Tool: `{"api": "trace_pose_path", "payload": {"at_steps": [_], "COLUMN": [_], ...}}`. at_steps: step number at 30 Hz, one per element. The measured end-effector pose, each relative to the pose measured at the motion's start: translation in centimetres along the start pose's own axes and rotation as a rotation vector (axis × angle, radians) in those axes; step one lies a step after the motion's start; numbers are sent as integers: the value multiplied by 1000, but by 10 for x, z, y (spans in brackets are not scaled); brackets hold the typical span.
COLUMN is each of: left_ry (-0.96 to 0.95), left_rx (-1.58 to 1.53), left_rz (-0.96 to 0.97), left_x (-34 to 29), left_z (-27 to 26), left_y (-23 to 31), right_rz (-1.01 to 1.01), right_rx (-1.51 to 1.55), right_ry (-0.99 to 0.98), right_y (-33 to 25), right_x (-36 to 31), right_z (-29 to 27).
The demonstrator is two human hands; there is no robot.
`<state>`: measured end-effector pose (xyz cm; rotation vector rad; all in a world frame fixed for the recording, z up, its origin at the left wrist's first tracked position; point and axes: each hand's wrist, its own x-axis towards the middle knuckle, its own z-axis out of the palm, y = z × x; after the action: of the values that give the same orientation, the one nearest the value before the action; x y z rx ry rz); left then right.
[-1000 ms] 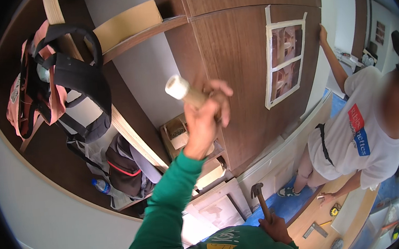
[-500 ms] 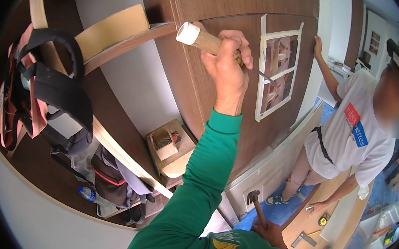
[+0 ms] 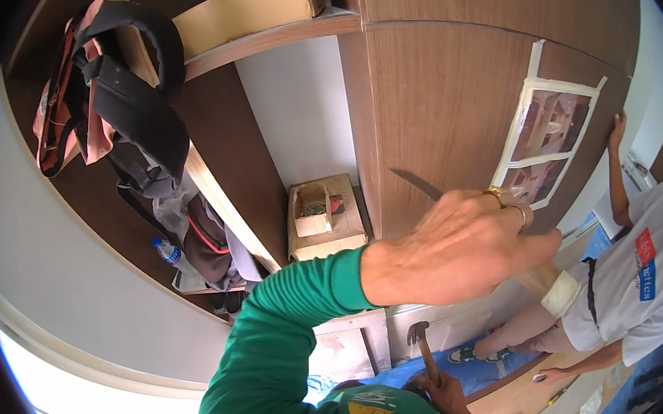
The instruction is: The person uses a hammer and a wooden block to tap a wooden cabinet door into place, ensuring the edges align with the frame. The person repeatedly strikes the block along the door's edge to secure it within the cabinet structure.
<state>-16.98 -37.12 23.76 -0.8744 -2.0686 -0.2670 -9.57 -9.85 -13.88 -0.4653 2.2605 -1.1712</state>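
My left hand point(image 3: 461, 247), in a green sleeve with rings on its fingers, is closed around a chisel point(image 3: 418, 184) in front of the brown wood-grain panel. The dark blade points up and left. Its wooden handle, with a pale end point(image 3: 561, 294), sticks out below my fingers to the right. Lower down, close to my body, my right hand point(image 3: 447, 395) grips a claw hammer point(image 3: 428, 358) by its wooden handle, head up. Two taped picture sheets point(image 3: 551, 126) are on the panel just beyond my left hand.
On the left, open shelves hold bags point(image 3: 138, 113), a water bottle point(image 3: 167, 251) and a cardboard box point(image 3: 351, 205) with a small open box on top. At right, a person in a white shirt point(image 3: 651, 258) leans with one hand on the panel's edge, above a wooden board point(image 3: 514, 400).
My left hand has come down and turned over, so the chisel blade now points up-left instead of down-right. The view has swung left. The hammer stays in my right hand.
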Motion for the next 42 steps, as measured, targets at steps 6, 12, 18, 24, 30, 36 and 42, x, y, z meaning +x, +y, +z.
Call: {"api": "trace_pose_path", "payload": {"at_steps": [6, 12, 18, 24, 30, 36, 42], "left_ry": [217, 508, 398, 509, 591, 525, 493], "left_rx": [110, 85, 113, 64, 77, 52, 92], "left_rz": [251, 506, 549, 541, 559, 529, 461], "left_x": [23, 42, 38, 39, 42, 39, 37], "left_z": [-37, -37, -62, -66, -62, -66, -62], "left_y": [-20, -35, -61, -76, -89, -85, -87], "right_rz": [-113, -125, -96, 56, 81, 109, -3], "right_rx": [-361, 19, 42, 139, 66, 120, 104], "right_ry": [24, 161, 231, 314, 332, 351, 490], "right_y": [15, -36, -84, -53, -66, -83, -62], "right_x": [25, 9, -21, -37, -49, -50, -34], "right_z": [6, 58, 82, 99, 91, 89, 79]}}
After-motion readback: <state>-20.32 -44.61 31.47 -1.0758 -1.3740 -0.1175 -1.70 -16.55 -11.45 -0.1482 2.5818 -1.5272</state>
